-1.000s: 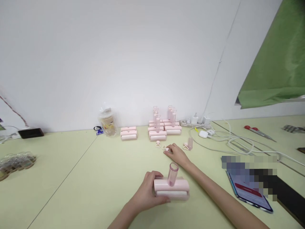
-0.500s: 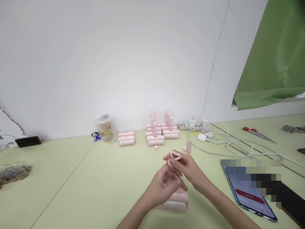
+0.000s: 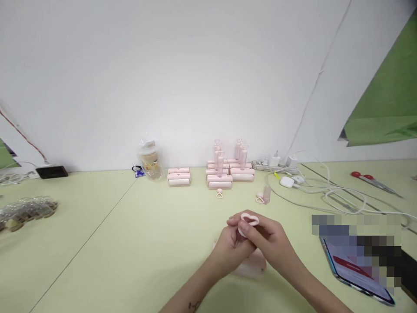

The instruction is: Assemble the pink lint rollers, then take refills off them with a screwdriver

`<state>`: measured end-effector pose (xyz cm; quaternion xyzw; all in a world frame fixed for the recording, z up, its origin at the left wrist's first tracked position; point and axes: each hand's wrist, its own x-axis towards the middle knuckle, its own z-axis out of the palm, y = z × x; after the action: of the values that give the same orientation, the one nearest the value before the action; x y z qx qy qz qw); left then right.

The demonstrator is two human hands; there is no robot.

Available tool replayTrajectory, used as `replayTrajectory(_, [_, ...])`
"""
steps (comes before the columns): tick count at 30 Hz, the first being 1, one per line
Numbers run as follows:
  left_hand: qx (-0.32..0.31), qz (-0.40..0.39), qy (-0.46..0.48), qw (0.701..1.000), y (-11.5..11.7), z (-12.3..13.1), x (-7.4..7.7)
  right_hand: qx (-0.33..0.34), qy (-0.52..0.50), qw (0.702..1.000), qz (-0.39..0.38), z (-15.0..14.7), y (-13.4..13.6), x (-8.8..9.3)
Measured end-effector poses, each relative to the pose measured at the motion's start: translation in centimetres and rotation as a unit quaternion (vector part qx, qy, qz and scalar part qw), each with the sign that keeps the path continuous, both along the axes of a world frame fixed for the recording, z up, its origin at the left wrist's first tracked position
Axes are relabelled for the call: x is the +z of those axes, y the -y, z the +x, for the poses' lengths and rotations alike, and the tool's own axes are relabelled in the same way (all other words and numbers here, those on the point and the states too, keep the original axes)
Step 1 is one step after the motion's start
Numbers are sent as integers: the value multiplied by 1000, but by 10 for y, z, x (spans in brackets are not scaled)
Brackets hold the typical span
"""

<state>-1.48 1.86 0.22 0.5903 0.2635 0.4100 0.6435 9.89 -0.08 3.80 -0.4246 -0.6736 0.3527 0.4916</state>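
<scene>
My right hand (image 3: 269, 232) pinches a pale pink heart-shaped ring cap (image 3: 252, 218) between thumb and fingers. Close against it, my left hand (image 3: 228, 250) is curled around a clear pink tube, now mostly hidden by the fingers. Under both hands lies a pink and white case (image 3: 252, 266), partly covered by them. Farther back on the table, one loose heart cap (image 3: 219, 194) lies alone. Another heart cap (image 3: 259, 198) rests beside a clear pink tube (image 3: 267, 194).
Pink cases (image 3: 220, 182) are grouped near the wall, with several heart-topped tubes (image 3: 220, 165) standing on them. More cases (image 3: 179, 179) and a bagged cup (image 3: 150, 161) are to the left. Cables (image 3: 329, 191), scissors (image 3: 374, 182) and a phone (image 3: 358, 269) occupy the right.
My hands have come closer together, and the heart cap is now over my left hand's closed fingers. The view has shifted, so the table's contents sit slightly higher and farther right.
</scene>
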Motion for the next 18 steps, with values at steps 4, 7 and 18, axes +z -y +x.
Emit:
replayTrajectory(4, [-6,-4,16,1000,1,0,4,19,0,1000,-6,2,-1,2])
replayTrajectory(7, [-6,-3,44,999,1,-1,9,29,24,999,17,2,-2,5])
replayTrajectory(18, [195,-141,110,964,8,21,5,32,-36,997,60,-5,-2,-5])
